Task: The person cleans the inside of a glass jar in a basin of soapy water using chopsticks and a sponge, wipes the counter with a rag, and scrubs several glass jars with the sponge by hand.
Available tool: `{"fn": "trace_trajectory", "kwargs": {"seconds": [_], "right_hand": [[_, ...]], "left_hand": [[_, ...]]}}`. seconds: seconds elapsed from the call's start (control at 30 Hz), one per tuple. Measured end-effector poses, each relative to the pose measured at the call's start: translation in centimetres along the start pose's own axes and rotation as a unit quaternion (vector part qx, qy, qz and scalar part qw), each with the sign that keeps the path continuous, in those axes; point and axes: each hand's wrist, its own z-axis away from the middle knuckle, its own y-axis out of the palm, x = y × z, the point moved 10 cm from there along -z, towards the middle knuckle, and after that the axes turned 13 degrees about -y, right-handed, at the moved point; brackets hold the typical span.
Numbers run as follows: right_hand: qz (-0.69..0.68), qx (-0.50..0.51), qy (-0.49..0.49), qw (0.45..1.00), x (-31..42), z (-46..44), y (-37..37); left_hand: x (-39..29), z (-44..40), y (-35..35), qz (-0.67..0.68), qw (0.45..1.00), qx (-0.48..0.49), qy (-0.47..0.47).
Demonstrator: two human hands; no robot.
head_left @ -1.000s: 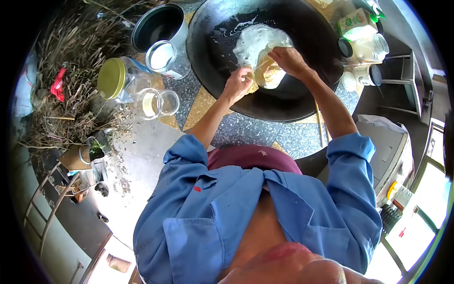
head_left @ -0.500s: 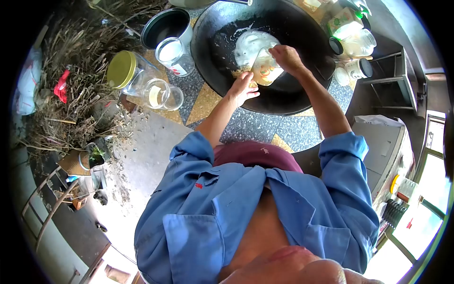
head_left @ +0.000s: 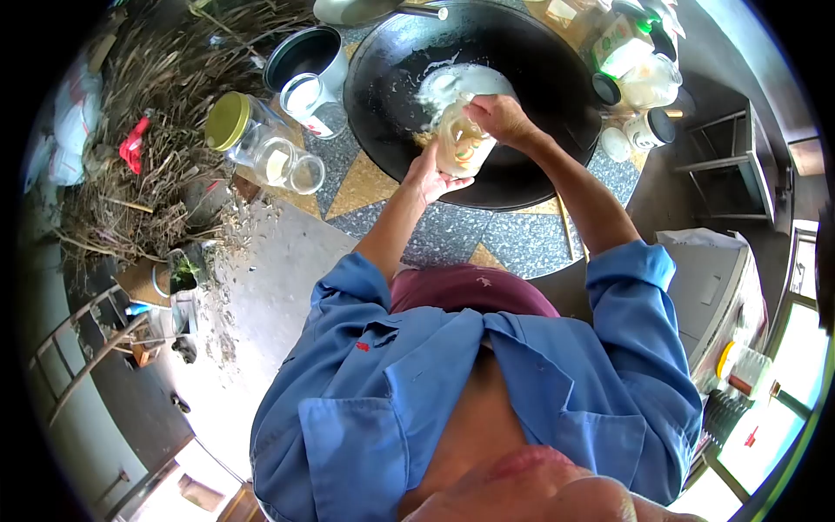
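Note:
A clear glass jar point(head_left: 461, 150) with an orange-and-green design on its side is tilted over a large black wok point(head_left: 557, 165). My left hand point(head_left: 428, 177) supports the jar from its lower left, fingers wrapped under and around it. At the jar's upper end my right hand point(head_left: 504, 122) is closed, its fingers curled at the rim. Whether those fingers also hold something small is hidden. Foamy whitish water point(head_left: 461, 84) lies in the wok just beyond the jar. A tan, rough-looking clump point(head_left: 422, 137) shows beside my left fingertips.
Left of the wok stand a dark-lined pot point(head_left: 341, 63), a glass jar point(head_left: 326, 120), a yellow-lidded jar point(head_left: 228, 123) and another open jar point(head_left: 304, 172). Bottles and jars point(head_left: 648, 83) crowd the right side. A ladle or pan handle point(head_left: 426, 11) overhangs the far rim. Dry brushwood point(head_left: 113, 191) lies left.
The jar has shifted left and tilted more upright, its side showing more clearly. My right hand has moved left and slightly down to the jar's rim; my left hand has turned further under it.

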Motion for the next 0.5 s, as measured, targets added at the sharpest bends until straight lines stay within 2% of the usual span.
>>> {"fn": "trace_trajectory", "kwargs": {"seconds": [0.13, 0.17, 0.23, 0.27, 0.3, 0.37, 0.4, 0.43, 0.5], "right_hand": [[-0.115, -0.006, 0.027, 0.993, -0.4, 0.0, -1.1], [-0.116, -0.005, -0.032, 0.993, 0.8, -0.1, -1.2], [-0.119, -0.001, -0.143, 0.983, 3.5, 0.5, -1.3], [-0.165, 0.032, -0.132, 0.977, 4.3, 0.6, -1.3], [-0.174, 0.036, -0.131, 0.975, 4.0, 0.6, -1.0], [-0.244, 0.033, -0.055, 0.968, 1.9, -0.1, -0.8], [-0.237, 0.03, -0.088, 0.967, 2.3, 0.0, -1.1], [-0.226, 0.024, -0.114, 0.967, 3.0, 0.0, -1.5], [-0.239, 0.022, -0.157, 0.958, 4.1, -0.1, -2.3]], "left_hand": [[-0.1, 0.1, 0.3, 0.019, 0.998, -0.015, 0.053], [0.0, 0.1, 0.2, 0.022, 0.998, -0.019, 0.059], [0.7, 0.6, 2.3, 0.088, 0.99, 0.104, 0.043], [0.9, 1.2, 3.1, 0.088, 0.985, 0.141, 0.041], [1.6, 1.5, 3.2, 0.094, 0.986, 0.133, 0.042], [1.9, 2.6, 4.7, 0.199, 0.969, 0.132, 0.056], [1.7, 2.0, 5.0, 0.203, 0.962, 0.172, 0.06], [0.9, 1.9, 4.9, 0.205, 0.96, 0.159, 0.102], [0.4, 1.5, 4.7, 0.237, 0.953, 0.144, 0.121]]}}
